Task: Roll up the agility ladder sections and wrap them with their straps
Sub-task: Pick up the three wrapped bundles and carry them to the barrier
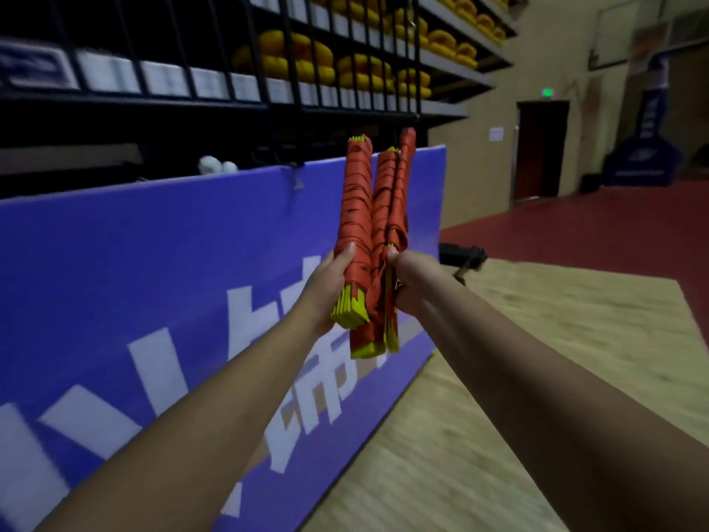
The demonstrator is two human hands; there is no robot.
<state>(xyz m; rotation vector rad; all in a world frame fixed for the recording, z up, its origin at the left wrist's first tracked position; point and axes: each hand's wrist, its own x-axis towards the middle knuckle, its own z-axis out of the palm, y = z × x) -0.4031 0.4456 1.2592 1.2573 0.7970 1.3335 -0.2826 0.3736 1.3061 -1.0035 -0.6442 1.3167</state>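
Both arms are stretched forward, holding wrapped agility ladder bundles upright in front of a blue barrier. My left hand (333,280) grips the left bundle (356,209), yellow rungs bound in orange strap, near its lower end. My right hand (408,280) grips two thinner bundles (391,209) of the same kind, pressed against the left one. Yellow rung ends stick out below both hands and at the bundle tops. The fingers of both hands are mostly hidden behind the bundles.
A blue padded barrier (192,282) with white lettering runs along the left. Behind it stands a black shelf rack (291,71) with yellow-orange rings. Wooden flooring (537,359) lies to the right, red flooring and a dark door (541,147) beyond.
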